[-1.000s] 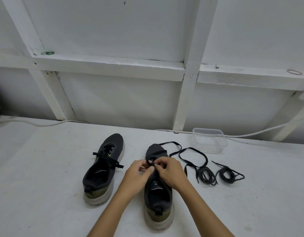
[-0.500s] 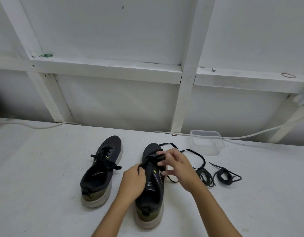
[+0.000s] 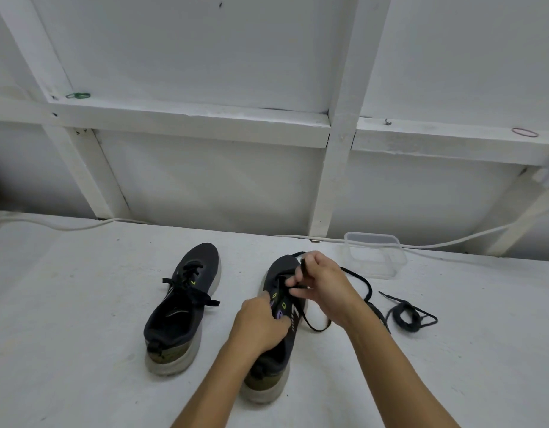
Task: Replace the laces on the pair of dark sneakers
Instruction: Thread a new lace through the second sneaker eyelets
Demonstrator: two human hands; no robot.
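Two dark sneakers lie on the white table. The left sneaker (image 3: pixel 182 307) is laced and untouched. The right sneaker (image 3: pixel 271 359) is tipped slightly toward my left hand (image 3: pixel 261 324), which grips its tongue and side. My right hand (image 3: pixel 324 287) is above the shoe's front and pinches a black lace (image 3: pixel 356 278) that trails off to the right in a loop. A coiled black lace (image 3: pixel 406 316) lies loose further right.
A clear plastic container (image 3: pixel 375 254) stands behind the laces near the wall. A white cable (image 3: pixel 81 225) runs along the table's back edge. White wooden framing rises behind, with rubber bands on its ledge.
My right hand has lifted the lace up over the toe of the right sneaker. My left hand has shifted onto the tongue, and the shoe has tilted toward it.
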